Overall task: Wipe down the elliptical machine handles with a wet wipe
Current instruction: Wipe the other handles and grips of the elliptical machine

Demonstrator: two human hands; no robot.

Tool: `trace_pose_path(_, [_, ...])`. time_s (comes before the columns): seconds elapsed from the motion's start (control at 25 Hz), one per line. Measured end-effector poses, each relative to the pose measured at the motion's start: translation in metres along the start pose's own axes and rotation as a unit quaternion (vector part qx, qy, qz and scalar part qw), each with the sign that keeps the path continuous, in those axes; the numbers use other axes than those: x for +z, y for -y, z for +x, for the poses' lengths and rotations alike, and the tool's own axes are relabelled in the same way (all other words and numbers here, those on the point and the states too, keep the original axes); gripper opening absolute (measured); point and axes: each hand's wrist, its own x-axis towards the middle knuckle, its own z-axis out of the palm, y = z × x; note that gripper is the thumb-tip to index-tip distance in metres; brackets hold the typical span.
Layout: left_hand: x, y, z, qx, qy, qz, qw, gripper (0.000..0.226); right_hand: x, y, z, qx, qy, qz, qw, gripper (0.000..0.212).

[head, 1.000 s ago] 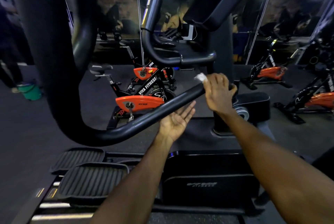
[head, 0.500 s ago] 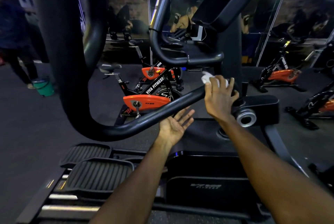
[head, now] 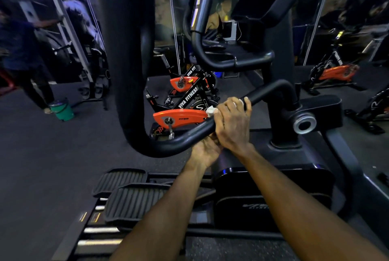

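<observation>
— White, a crumpled wet wipe [head: 211,111]: where is it?
— Just right of the frame's middle, pressed against the black elliptical handle [head: 189,136]. A tuft sticks out at the upper left of the right hand [head: 231,122], and more white shows between its fingers.

— How does that hand lie?
— Its fingers are curled over the top of the bar, gripping the wipe round it.

— And the other hand?
— The left hand [head: 205,148] sits directly under the bar, just below the right one and partly hidden by it. It looks cupped up against the underside; I cannot tell whether its fingers close round the bar.

— Where does the bar run?
— From a deep bend at lower centre-left it rises to the right, kinks downward and meets a black pivot housing with a silver hub [head: 304,123]. From the same bend a thick black upright climbs out of the top of the frame.

— What lies below the arms?
— Two ribbed black foot pedals [head: 134,201], lower left of centre, above pale rails, and a glossy black machine casing [head: 271,195] to the right.

— Farther out?
— Beyond the bar, orange-and-black spin bikes [head: 185,113] lettered "VIVA FITNESS", with more at the right edge. At the left stand a green bucket [head: 62,110] on the dark floor and a blurred person in dark clothes.
</observation>
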Motion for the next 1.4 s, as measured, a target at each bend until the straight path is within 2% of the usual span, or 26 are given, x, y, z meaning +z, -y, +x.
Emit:
trace_pose_path(0.12, [-0.014,-0.013,-0.006,-0.015,0.029,0.02,0.999,0.027,0.006,0.023,-0.005,0.011,-0.023,-0.001,1.0,0.025])
trace_pose_path(0.4, [-0.044,-0.04,-0.037,-0.132,0.081,0.033,0.987,0.031,0.01,0.082,-0.028,0.032,-0.013,-0.031,0.999,0.031])
trace_pose_path(0.56, [-0.064,-0.064,-0.062,-0.184,0.144,0.053,0.971,0.062,0.013,0.128,-0.05,0.082,-0.029,0.0,0.996,0.035])
trace_pose_path(0.68, [-0.07,-0.085,-0.079,-0.179,0.142,0.061,0.972,0.044,0.013,0.158,-0.061,0.152,-0.051,0.079,0.984,0.041])
trace_pose_path(0.8, [-0.067,-0.099,-0.093,-0.14,0.112,0.072,0.981,0.031,0.013,0.184,-0.067,0.218,-0.08,0.118,0.966,0.032])
trace_pose_path(0.88, [-0.066,-0.106,-0.1,-0.112,0.078,0.099,0.986,0.037,0.017,0.196,-0.07,0.269,-0.097,0.175,0.942,0.03])
trace_pose_path(1.0, [-0.066,-0.116,-0.103,-0.079,0.046,0.138,0.986,0.028,0.02,0.216,-0.067,0.365,-0.154,0.291,0.871,0.04])
trace_pose_path(1.08, [-0.063,-0.125,-0.107,-0.055,0.035,0.159,0.985,0.031,0.02,0.227,-0.065,0.402,-0.188,0.315,0.839,0.046])
trace_pose_path(1.2, [-0.056,-0.138,-0.112,-0.051,0.052,0.183,0.98,0.038,0.011,0.247,-0.061,0.433,-0.21,0.333,0.81,0.032])
trace_pose_path(1.32, [-0.05,-0.146,-0.119,-0.057,0.085,0.228,0.968,0.038,0.005,0.264,-0.055,0.459,-0.266,0.35,0.772,0.037])
trace_pose_path(1.4, [-0.05,-0.154,-0.121,-0.061,0.119,0.254,0.958,0.036,0.005,0.277,-0.05,0.455,-0.299,0.346,0.764,0.037])
